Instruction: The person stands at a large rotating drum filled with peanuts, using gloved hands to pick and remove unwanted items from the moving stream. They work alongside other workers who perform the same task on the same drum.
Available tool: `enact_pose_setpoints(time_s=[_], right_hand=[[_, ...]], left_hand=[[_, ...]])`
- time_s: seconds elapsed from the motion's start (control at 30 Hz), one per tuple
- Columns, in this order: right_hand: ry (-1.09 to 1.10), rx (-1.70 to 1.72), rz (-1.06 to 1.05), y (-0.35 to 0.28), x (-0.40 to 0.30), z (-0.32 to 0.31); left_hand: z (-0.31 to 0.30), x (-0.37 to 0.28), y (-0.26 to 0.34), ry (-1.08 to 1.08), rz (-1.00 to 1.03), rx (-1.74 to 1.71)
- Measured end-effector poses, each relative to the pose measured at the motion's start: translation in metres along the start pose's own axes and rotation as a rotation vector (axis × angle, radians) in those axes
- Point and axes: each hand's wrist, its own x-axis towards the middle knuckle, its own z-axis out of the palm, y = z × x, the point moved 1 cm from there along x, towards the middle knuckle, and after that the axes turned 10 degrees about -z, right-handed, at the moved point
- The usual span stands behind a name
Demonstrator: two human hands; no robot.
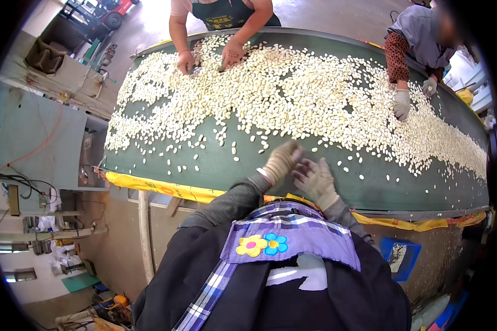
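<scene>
A wide layer of white beans (290,95) covers much of a green conveyor belt (215,159), thinning to scattered beans on the near side. My left hand (282,161), in a ribbed knit glove, is over the belt just short of the layer's near edge; its fingers are blurred and bent, and what they hold cannot be made out. Close beside it on the right is my right hand (317,180), in a pale glove, its fingers apart and nothing visible in them. A few loose beans lie on the belt around both hands.
Across the belt, one person's hands (232,51) are among the beans; at the right, another person's gloved hand (401,104) touches them. Yellow plastic sheeting (165,185) lines the near edge. A blue crate (414,260) with beans stands on the floor. A wooden post (145,236) stands below the belt.
</scene>
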Motion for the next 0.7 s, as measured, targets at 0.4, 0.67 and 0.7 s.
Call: enact_pose_setpoints(time_s=[0.4, 0.67, 0.7], right_hand=[[-0.025, -0.019, 0.122, -0.015, 0.007, -0.006], [0.042, 0.021, 0.114, -0.032, 0.009, -0.048], [0.049, 0.025, 0.116, -0.035, 0.008, -0.049]], left_hand=[[-0.033, -0.005, -0.12, 0.342, -0.448, -0.324], [-0.028, 0.033, -0.149, 0.134, -0.637, 0.182], [-0.029, 0.037, -0.145, 0.096, -0.671, 0.217]])
